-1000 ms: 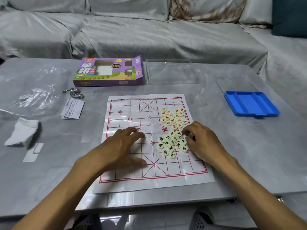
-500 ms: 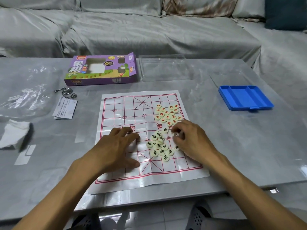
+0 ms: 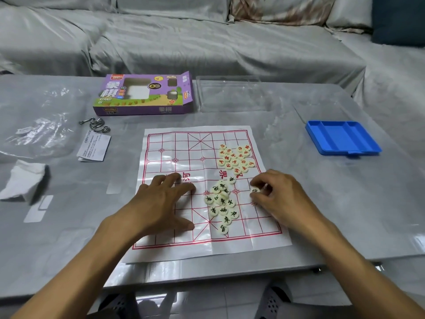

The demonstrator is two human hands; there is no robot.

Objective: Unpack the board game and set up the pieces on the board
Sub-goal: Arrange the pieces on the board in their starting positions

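Observation:
A white paper xiangqi board [image 3: 170,148] with a red grid lies flat on the grey table. Several cream discs with red characters [image 3: 234,157] are bunched on its far right part. Several discs with black characters [image 3: 222,201] are bunched nearer me. My left hand [image 3: 165,201] lies flat on the board's left half, fingers spread. My right hand [image 3: 278,196] hovers at the board's right edge, pinching one cream piece [image 3: 254,190] between thumb and fingers.
A purple game box [image 3: 145,95] lies beyond the board, a clear plastic lid [image 3: 230,93] beside it. A blue tray [image 3: 340,137] sits at the right. Metal ring puzzle [image 3: 95,125], leaflet [image 3: 93,146], plastic wrap [image 3: 39,127] and a white tissue [image 3: 23,180] lie left.
My right hand has drawn away to the right from the black-character pile, carrying one piece. My left hand has stayed pressed on the board.

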